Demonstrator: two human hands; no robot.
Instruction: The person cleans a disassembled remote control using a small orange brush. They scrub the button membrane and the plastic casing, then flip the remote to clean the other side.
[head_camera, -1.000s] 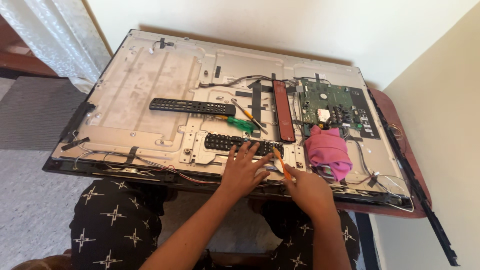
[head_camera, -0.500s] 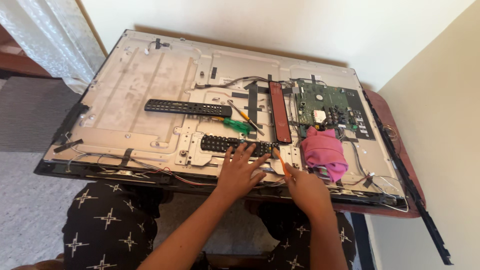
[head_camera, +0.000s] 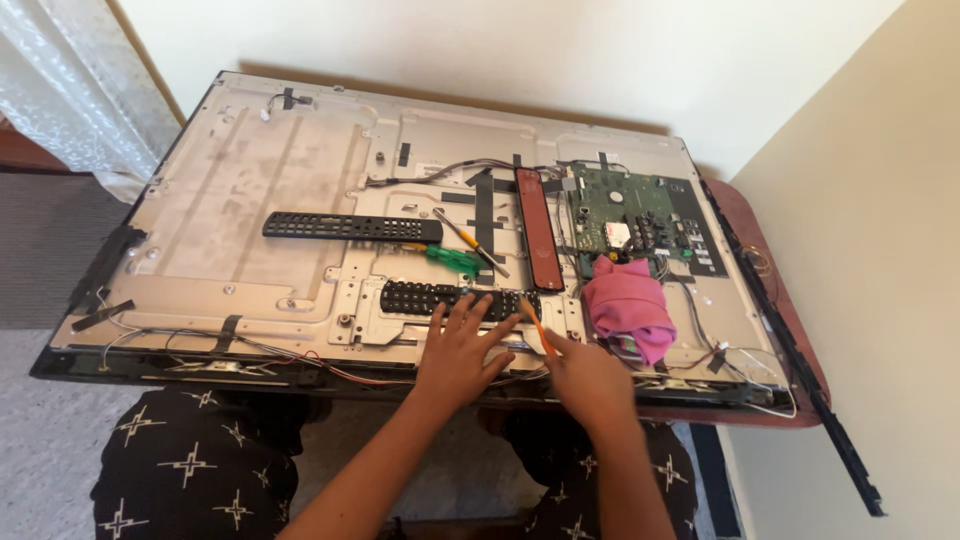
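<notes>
- While the right hand (head_camera: 590, 378) has its grip closed on an orange-handled tool (head_camera: 537, 326), the shaft slants up-left toward the panel's near edge.
- Just left, the left hand (head_camera: 462, 350) lies flat, fingers spread, holding nothing, fingertips touching the black remote (head_camera: 455, 298).
- That remote's long axis runs left-right on the television's metal back panel (head_camera: 250, 190).

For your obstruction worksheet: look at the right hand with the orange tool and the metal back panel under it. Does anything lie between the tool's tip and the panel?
Nothing visible does. The right hand holds the orange tool with its tip against the metal back panel. The left hand lies flat beside it, fingertips on the black remote. The pink cloth lies off to the right.
</notes>
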